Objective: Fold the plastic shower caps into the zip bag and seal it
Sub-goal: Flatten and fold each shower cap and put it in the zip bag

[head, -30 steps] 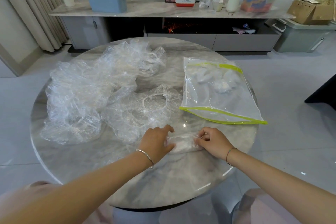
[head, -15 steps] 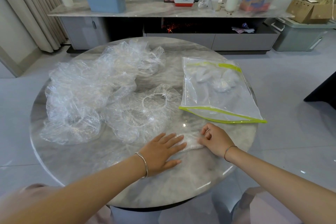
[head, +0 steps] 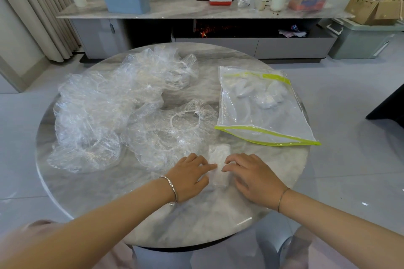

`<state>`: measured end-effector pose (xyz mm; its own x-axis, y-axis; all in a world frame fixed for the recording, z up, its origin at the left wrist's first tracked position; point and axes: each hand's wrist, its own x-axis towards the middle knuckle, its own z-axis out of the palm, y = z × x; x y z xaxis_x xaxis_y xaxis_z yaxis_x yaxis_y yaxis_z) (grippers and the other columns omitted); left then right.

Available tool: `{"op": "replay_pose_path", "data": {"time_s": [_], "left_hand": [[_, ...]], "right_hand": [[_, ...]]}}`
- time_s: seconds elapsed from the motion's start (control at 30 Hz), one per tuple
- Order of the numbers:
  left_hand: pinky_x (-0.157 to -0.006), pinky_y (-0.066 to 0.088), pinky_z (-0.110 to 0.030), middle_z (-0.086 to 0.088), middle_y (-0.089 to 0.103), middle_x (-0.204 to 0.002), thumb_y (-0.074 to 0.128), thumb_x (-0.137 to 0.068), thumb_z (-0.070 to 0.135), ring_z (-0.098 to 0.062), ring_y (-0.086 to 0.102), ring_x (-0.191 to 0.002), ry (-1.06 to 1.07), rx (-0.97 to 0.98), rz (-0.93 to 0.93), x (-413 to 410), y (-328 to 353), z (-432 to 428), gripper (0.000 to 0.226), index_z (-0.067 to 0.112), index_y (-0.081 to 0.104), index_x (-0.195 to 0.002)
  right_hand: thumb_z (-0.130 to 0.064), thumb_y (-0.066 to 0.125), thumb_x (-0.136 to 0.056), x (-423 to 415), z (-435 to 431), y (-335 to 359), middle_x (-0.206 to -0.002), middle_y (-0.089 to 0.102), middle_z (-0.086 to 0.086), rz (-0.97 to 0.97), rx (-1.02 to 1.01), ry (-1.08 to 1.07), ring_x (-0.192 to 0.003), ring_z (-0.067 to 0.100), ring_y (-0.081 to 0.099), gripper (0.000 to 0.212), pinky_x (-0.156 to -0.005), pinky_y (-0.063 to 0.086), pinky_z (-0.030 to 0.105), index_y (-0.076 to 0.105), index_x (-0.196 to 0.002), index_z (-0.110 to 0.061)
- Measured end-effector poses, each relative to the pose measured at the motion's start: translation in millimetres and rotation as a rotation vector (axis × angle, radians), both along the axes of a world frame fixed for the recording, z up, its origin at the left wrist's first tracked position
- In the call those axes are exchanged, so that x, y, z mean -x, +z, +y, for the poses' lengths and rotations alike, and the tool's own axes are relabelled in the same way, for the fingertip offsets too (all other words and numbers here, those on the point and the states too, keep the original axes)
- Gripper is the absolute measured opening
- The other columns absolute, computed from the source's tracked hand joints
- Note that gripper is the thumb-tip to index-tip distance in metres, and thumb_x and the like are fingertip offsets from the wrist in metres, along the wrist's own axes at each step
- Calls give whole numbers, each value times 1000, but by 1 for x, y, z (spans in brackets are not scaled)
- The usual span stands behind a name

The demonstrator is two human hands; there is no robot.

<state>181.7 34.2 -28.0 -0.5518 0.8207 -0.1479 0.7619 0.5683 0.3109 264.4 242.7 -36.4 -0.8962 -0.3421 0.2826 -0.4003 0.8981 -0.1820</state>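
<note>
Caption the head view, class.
Left hand and right hand press a folded clear plastic shower cap on a round marble table.

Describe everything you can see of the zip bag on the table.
The zip bag is clear, thin plastic with a yellow-green strip along its near edge and another across its far end. The near strip looks slightly parted, so it seems unsealed. It lies flat on the right side of the table, turned a little askew. Several whitish bundles sit inside, toward the far end. The left hand and right hand are apart from it.
</note>
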Motion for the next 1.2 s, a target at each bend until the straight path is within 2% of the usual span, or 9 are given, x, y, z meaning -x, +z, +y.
{"op": "replay_pose_path", "data": {"time_s": [0.2, 0.37, 0.47, 0.57, 0.7, 0.83, 0.97, 1.07, 1.2], "left_hand": [[-107, 13, -25, 7, 29, -146, 4, -62, 47, -14, 23, -133, -55, 8, 37, -1, -4, 0, 89, 27, 31, -145], [-107, 18, -26, 6, 38, -140, 14, -71, 51, -16, 30, -129, -36, 18, 114, 6, -7, 1, 80, 26, 31, -144], [-105, 22, -26, 4, 40, -136, 45, -88, 45, -17, 32, -126, -3, 10, 122, 11, -9, 4, 59, 25, 34, -143], [-99, 22, -21, 8, 48, -129, 53, -89, 45, -14, 35, -121, 34, -36, 122, 14, -6, 8, 49, 28, 46, -134], [-84, 27, -18, 8, 65, -105, 52, -91, 46, -12, 49, -104, 150, -143, 67, 13, -3, 13, 30, 25, 63, -109], [-78, 40, -21, 4, 70, -88, 58, -89, 39, -12, 61, -87, 311, -207, -43, 12, -5, 14, 23, 18, 67, -92], [-77, 43, -24, 2, 69, -85, 64, -85, 31, -15, 62, -85, 406, -189, -106, 8, -3, 16, 18, 18, 60, -97], [-82, 44, -26, 5, 68, -92, 64, -84, 31, -15, 60, -92, 398, -140, -98, 10, -3, 17, 24, 20, 57, -105], [-88, 39, -19, 8, 58, -115, 63, -83, 19, -14, 54, -101, 330, -166, -227, 15, 5, 19, 45, 21, 52, -126]], "right_hand": [[-29, 42, -76, 5, 1, -10, -96, 60, -11, -146, -52, -78, -82, 10, 56, 35, -71, 25, 19, 62, -104, -26], [-46, 31, -76, 14, -2, -7, -101, 56, -9, -237, 53, -129, -95, 11, 53, 51, -76, 21, 18, 62, -109, -23], [-48, 41, -77, 17, -5, -4, -100, 57, -9, -233, 67, -150, -94, 11, 54, 43, -74, 18, 16, 63, -105, -24], [-32, 55, -85, 21, -8, -1, -101, 59, -7, -255, 84, -189, -94, 12, 55, 23, -75, 21, 18, 64, -103, -22], [-20, 57, -87, 23, -13, 6, -69, 55, -3, -360, 321, -317, -66, 15, 50, 18, -64, 34, 28, 56, -68, -17], [-22, 65, -85, 23, -15, 3, -53, 53, -6, -512, 581, -435, -53, 7, 45, 14, -63, 41, 29, 54, -80, -16], [-25, 73, -76, 25, -16, -1, -73, 51, -9, -482, 551, -530, -67, 7, 49, 30, -68, 41, 25, 50, -94, -21], [-21, 74, -75, 28, -15, 3, -85, 47, -12, -500, 528, -519, -80, 8, 50, 21, -70, 36, 15, 57, -87, -22], [-1, 70, -79, 33, -18, 12, -66, 55, -2, -641, 792, -515, -53, 8, 58, 23, -50, 45, 14, 56, -69, -17]]}}
